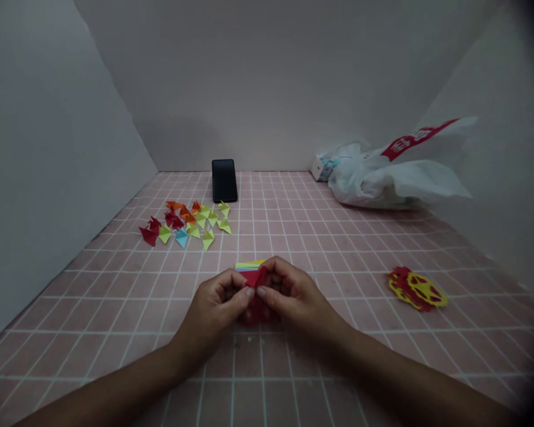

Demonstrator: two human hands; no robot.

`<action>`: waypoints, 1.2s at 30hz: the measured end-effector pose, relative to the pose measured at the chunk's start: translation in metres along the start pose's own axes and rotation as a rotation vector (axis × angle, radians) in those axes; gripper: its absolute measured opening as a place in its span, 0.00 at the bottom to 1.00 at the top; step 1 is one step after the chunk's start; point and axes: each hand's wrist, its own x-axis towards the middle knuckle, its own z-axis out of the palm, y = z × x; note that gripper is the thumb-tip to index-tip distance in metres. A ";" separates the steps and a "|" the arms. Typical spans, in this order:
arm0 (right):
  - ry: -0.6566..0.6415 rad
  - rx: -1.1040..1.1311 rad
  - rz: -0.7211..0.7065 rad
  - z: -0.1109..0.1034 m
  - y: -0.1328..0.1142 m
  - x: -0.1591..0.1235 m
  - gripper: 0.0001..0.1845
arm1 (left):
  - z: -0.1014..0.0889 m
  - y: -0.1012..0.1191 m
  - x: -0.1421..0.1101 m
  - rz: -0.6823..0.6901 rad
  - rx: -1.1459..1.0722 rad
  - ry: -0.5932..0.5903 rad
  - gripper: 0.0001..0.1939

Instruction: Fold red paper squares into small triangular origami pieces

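Between my two hands is a small folded piece of red origami paper (253, 277), pinched from both sides. My left hand (220, 302) is closed on its left edge with thumb and fingers. On the right edge, my right hand (289, 290) pinches a raised fold of the same paper. Beneath the hands lies a stack of coloured paper (244, 266), with yellow, white and bluish edges showing at the back and red at the front; the hands hide much of it.
Several folded paper cranes (191, 225) in red, orange, yellow and blue stand at the left. Behind them a black phone (225, 181) leans upright. Red and yellow paper cutouts (418, 289) lie at right. A white plastic bag (382, 178) and a small box (321, 168) sit at the back right.
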 end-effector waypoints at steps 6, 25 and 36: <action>0.009 0.121 0.029 0.000 -0.001 0.001 0.09 | 0.000 -0.001 0.001 -0.006 -0.066 -0.022 0.12; 0.031 0.062 0.111 0.002 -0.003 0.000 0.12 | -0.003 -0.006 0.002 -0.086 -0.123 -0.007 0.16; -0.076 0.176 0.073 -0.002 0.003 0.000 0.16 | -0.004 -0.004 0.002 -0.039 -0.063 0.023 0.15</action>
